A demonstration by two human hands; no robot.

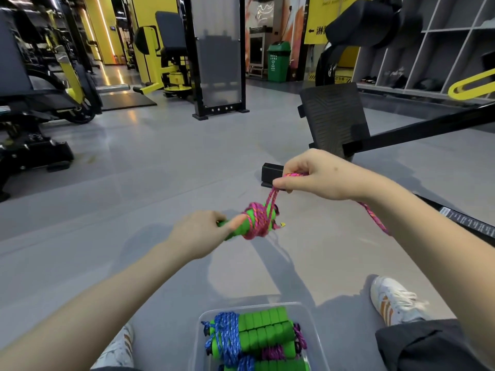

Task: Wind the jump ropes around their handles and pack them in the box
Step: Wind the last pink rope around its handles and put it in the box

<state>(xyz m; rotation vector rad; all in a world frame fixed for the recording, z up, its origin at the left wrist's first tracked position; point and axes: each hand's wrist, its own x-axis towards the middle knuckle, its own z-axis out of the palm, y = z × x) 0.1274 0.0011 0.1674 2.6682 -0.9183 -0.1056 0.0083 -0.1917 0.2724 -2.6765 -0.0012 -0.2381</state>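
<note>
My left hand (199, 235) grips a pair of green foam handles (241, 226) held out over the grey floor. Pink rope (258, 219) is coiled in several turns around their right end. My right hand (317, 175), up and to the right, pinches the free pink rope (274, 195); the rest of it trails down past my right wrist. Below, between my feet, stands a clear plastic box (308, 317). It holds several green-handled ropes (265, 333), one wound with blue cord (227, 336), others with purple.
I sit on a grey gym floor with white sneakers (393, 301) at either side of the box. A black machine footplate (334, 119) and bar lie ahead right, a small black block (272, 174) behind my right hand. Yellow-black gym machines (40, 108) stand left and behind.
</note>
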